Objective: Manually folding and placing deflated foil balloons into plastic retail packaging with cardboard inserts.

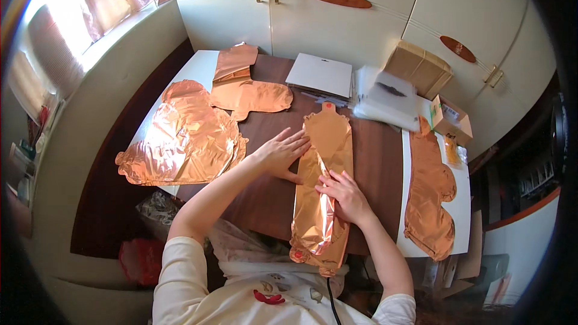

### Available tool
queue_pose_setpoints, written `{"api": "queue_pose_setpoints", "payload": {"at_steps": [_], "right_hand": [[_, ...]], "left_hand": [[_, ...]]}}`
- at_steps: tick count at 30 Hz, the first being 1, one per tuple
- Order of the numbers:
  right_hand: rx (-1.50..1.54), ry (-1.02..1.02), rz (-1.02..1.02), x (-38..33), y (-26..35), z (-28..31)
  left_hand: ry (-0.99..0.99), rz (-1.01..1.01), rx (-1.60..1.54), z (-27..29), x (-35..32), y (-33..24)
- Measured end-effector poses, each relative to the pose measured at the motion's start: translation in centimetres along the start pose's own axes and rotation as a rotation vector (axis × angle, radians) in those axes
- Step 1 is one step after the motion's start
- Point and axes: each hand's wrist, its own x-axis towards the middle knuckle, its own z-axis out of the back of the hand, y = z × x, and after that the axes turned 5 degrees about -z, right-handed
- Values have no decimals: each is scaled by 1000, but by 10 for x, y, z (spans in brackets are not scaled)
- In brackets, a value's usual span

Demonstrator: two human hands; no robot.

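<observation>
A flat, uninflated copper-coloured foil balloon (328,138) lies lengthwise in front of me, its lower end reaching over the table's near edge. A shiny crease runs down its middle. My left hand (284,155) rests flat at its left edge, fingers stretched, fingertips touching the foil. My right hand (343,195) lies on the right side of the foil, fingers spread across it beside the crease; neither hand has anything gripped. To the left sits a wide pile of crinkled copper foil balloons (186,138), with another foil balloon (253,93) behind it. A curvy foil balloon (428,195) lies at the right.
Behind the middle balloon, a white flat box (319,75) stands next to a stack of clear plastic bags (385,99). Cardboard boxes (418,69) are at the back right. White boards (460,204) lie under the side balloons. Cabinets (349,24) close off the far side.
</observation>
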Motion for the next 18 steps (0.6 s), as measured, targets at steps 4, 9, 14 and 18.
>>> {"api": "queue_pose_setpoints", "payload": {"at_steps": [4, 9, 14, 18], "right_hand": [[0, -13, 10, 0, -1, -3], [-5, -18, 5, 0, 2, 0], [-16, -23, 1, 0, 2, -1], [-24, -17, 6, 1, 3, 0]], "left_hand": [[-20, -73, -107, 1, -10, -15], [-2, -92, -124, 5, -20, -28], [25, -47, -125, 10, -28, -44], [11, -43, -105, 13, -35, -54]]}}
